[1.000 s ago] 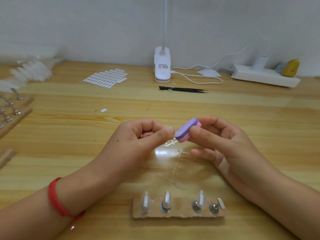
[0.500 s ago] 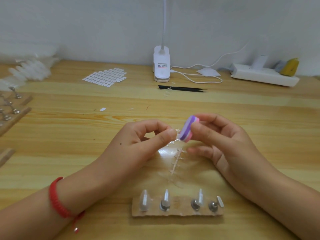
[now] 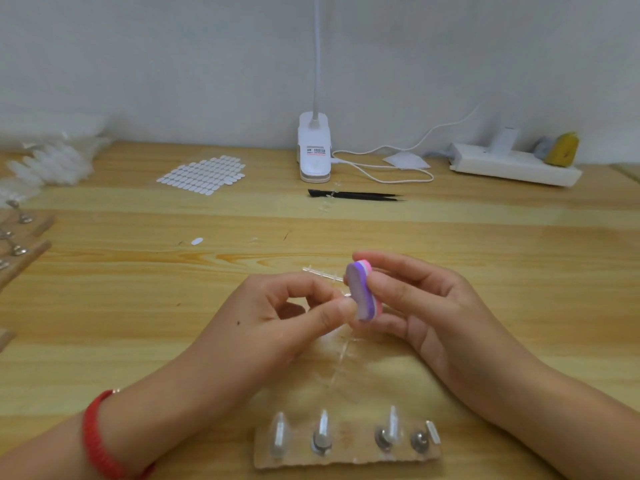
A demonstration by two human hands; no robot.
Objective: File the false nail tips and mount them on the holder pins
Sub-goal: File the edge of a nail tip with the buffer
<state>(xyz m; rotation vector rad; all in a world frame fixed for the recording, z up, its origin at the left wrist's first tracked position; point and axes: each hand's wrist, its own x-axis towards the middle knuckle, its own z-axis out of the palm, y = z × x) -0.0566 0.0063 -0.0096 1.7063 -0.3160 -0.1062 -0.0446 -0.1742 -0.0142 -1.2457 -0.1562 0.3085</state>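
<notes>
File block (image 3: 363,292) has tipped steeper since the earlier frame. Right hand (image 3: 426,306) pinches it in curled fingers. Left hand (image 3: 287,317) pinches a barely discernible clear tip (image 3: 346,299) against it. Holder (image 3: 346,457) sits on the near surface (image 3: 519,341); its four pins (image 3: 322,441) appear filled. This tip remains unmounted.

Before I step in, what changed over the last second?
The right hand has turned the filing block from slanted to nearly upright, purple face toward the left hand. Unchanged: right hand grips the block, left hand pinches a clear nail tip, holder and pins sit where they were.
</notes>
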